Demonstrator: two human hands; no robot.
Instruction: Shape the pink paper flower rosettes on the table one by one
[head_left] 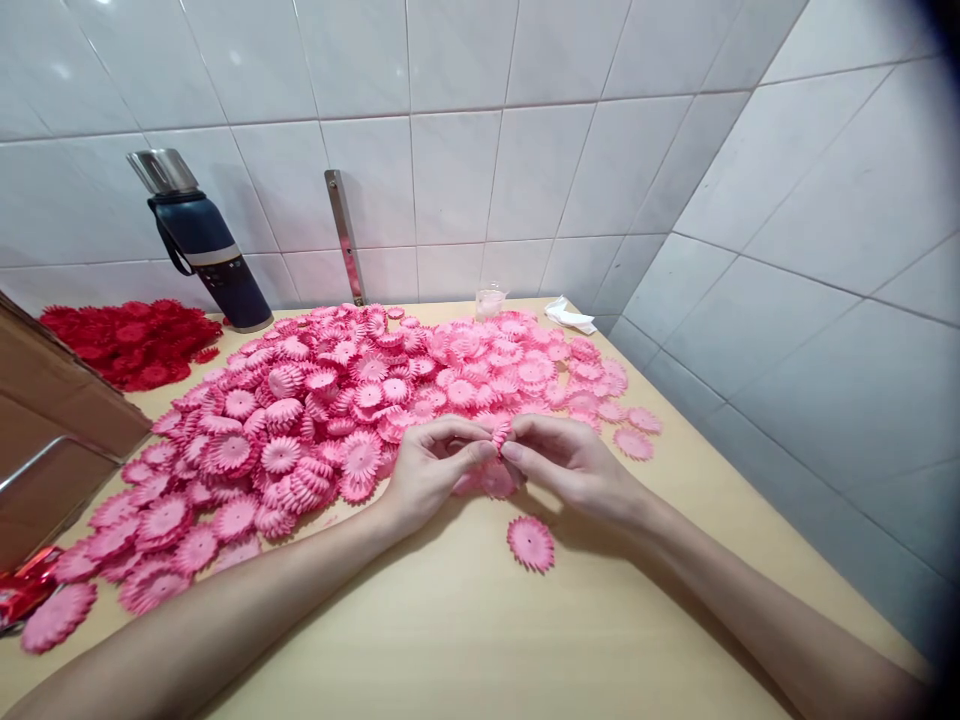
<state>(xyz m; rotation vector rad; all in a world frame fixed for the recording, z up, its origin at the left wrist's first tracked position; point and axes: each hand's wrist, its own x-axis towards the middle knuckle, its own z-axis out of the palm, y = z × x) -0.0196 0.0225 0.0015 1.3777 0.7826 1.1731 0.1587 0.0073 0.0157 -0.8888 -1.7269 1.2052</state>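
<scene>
My left hand (431, 470) and my right hand (566, 462) meet above the wooden table (465, 630), fingertips pinched together on one small pink paper flower (500, 433). More pink petals show just beneath the fingers. A single flat pink flower (531, 543) lies on the table in front of my right hand. A wide heap of pink paper flowers (352, 400) spreads across the table behind and to the left of both hands.
A pile of red paper flowers (135, 342) lies at the back left beside a dark blue flask (206, 250). A small clear cup (490, 300) and crumpled white paper (570, 316) sit by the tiled wall. A brown cardboard box (52, 420) stands at the left edge.
</scene>
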